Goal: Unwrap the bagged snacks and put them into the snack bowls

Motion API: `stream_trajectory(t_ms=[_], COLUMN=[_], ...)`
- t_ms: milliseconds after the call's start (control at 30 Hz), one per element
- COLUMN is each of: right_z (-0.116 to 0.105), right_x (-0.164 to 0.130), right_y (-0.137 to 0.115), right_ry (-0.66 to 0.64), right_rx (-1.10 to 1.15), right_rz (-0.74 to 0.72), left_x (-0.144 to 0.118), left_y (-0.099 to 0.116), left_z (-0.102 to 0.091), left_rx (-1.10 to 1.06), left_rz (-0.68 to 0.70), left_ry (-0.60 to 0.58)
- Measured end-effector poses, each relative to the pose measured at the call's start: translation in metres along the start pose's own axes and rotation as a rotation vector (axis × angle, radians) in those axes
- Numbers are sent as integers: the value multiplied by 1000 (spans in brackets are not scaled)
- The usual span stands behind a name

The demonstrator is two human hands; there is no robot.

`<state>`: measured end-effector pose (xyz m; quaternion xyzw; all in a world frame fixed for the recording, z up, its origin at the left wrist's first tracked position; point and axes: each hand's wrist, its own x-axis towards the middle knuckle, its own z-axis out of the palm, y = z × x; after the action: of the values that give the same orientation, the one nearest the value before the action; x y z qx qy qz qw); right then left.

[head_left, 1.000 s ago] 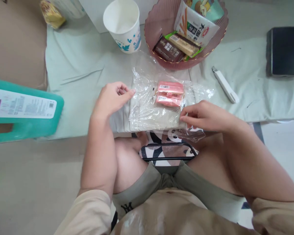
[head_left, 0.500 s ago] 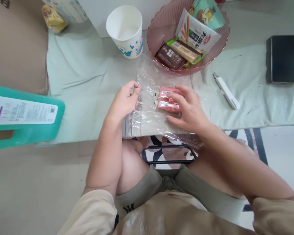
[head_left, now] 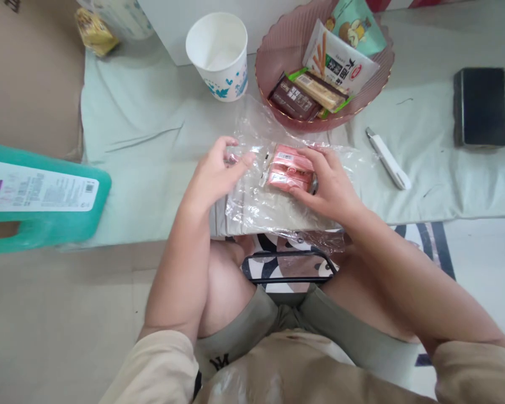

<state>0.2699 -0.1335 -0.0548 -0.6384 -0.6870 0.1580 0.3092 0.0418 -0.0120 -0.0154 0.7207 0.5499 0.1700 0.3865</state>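
Note:
A pink-wrapped snack pack [head_left: 289, 168] lies on a clear plastic bag [head_left: 252, 205] on the cloth-covered table. My right hand [head_left: 330, 182] grips the pack's right side, thumb at the lower edge and fingers at the upper one. Left of the pack, my left hand [head_left: 216, 174] hovers at the bag's left edge. Its thumb and fingers are apart, with nothing held between them. Part of the pack is hidden behind my right fingers.
A pink ribbed bowl [head_left: 273, 42] holding several packaged snacks stands beyond the bag, beside a white paper cup [head_left: 219, 62]. On the right lie a white utility knife [head_left: 388, 159] and a black box [head_left: 481, 106]. A teal container [head_left: 96, 196] sits at left.
My left hand has let go of the bag's edge and spread its fingers. My right hand has moved from over the pink pack to a grip around its right side.

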Motion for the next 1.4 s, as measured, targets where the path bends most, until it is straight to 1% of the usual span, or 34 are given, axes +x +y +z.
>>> stream_trajectory(t_ms=[67,100,167,267,367,467,567,633,767,900,1000,1100,1167,1267,1333,1400], right_z=[0,0,0,-1,-5,-9,-11,-11,-18,-36,-47,-49,-49,-52,-55,-59], right_x=[1,1,1,2,4,7,8,8,4,-8,-18,-20,-13,9,29,50], right_y=[2,2,2,0,-3,-5,-6,-6,-6,-8,-12,-16,-18,-18,-14,-9], right_ry=[-21,-33,-45,-33,-20,-23,-1,25,59,123,178,294,412,560,595,583], right_rx=[-20,-29,-43,-47,-25,1,8,11,62,115,135,164,156,52,-31,-116], right_rz=[7,7,13,29,26,34,45,45,5,-42,-60,-68,-41,36,53,37], left_x=[-2,-3,-3,-1,1,6,12,15,15,11,11,13,13,13,13,13], left_y=[2,2,1,-1,-1,-1,-2,-2,-2,-2,-1,1,2,4,5,6], left_z=[2,2,-1,-5,-9,-12,-14,-14,-8,-1,1,0,-1,-2,-3,-4], left_rx=[-22,-19,5,73,150,189,185,176,161,134,135,170,184,208,236,253], left_rz=[-15,-27,-29,-13,-8,-32,-55,-58,-68,-76,-109,-85,-72,-98,-90,-66], left_ry=[-105,-137,-171,-184,-154,-127,-117,-87,-46,-35,-25,-29,-41,-61,-65,-72])
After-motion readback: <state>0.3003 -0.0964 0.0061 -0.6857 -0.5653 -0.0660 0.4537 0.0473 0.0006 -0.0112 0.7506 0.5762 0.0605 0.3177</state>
